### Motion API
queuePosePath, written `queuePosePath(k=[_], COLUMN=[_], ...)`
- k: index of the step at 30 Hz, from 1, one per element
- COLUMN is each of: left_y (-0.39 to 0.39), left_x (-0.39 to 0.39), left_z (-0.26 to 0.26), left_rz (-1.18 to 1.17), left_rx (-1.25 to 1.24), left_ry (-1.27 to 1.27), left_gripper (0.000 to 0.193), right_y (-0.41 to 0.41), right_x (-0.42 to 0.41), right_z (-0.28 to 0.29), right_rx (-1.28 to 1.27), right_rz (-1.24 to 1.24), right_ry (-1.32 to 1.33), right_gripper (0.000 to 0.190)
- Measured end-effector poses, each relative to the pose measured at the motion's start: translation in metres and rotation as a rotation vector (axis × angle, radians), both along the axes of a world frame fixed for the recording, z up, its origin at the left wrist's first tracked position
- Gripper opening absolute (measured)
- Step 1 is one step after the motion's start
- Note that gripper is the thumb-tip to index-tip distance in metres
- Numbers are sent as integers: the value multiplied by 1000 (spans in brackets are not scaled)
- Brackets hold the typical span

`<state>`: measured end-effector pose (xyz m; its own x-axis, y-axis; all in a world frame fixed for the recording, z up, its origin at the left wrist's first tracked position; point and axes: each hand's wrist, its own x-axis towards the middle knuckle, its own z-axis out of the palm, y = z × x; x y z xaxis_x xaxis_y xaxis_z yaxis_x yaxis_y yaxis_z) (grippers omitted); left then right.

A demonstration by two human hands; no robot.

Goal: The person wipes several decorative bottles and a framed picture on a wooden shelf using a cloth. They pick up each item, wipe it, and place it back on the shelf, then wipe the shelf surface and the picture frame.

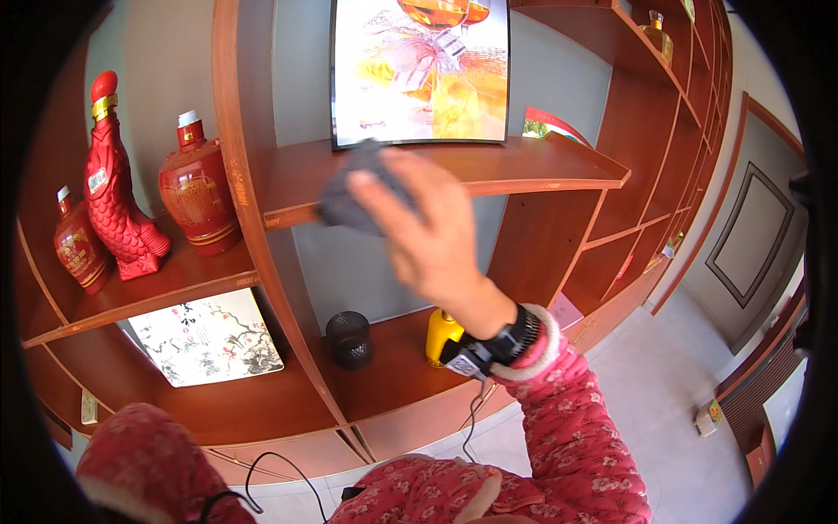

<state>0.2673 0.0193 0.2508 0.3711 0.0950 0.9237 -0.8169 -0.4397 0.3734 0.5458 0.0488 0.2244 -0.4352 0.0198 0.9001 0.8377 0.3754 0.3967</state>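
Note:
My right hand [435,226] grips a dark grey cloth [366,190], blurred by motion, at the front edge of a brown wooden shelf [543,167]. Whether the cloth presses on the wood, I cannot tell. Just behind it a bright framed picture of drinking glasses [419,72] stands on that shelf. A black device with a cable is strapped around my right wrist. My left hand is out of view; only its red floral sleeve [150,452] shows at the lower left.
To the left are a red fish-shaped bottle [121,196], a large red bottle [198,190] and a smaller red bottle [82,249]. Below stand a decorated white box [209,337], a black glass vessel [349,340] and a yellow bottle [440,337]. A cable [473,419] hangs near my wrist.

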Motion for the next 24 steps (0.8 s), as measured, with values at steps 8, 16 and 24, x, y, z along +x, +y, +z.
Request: queuePosePath(k=[8,16,24], left_y=[28,109,221], left_x=[71,200,211], left_z=[85,135,144], left_rz=[125,722,1179], left_rx=[-132,-409,-763], left_ry=[-110,155,242], left_gripper=[51,38,78], right_y=[15,-43,-56], right_x=[30,260,382], right_z=[-15,22,48], right_rx=[-174,-131,-390], right_rz=[-131,-329,-493], right_ry=[-57,143,294], right_gripper=[60,31,29])
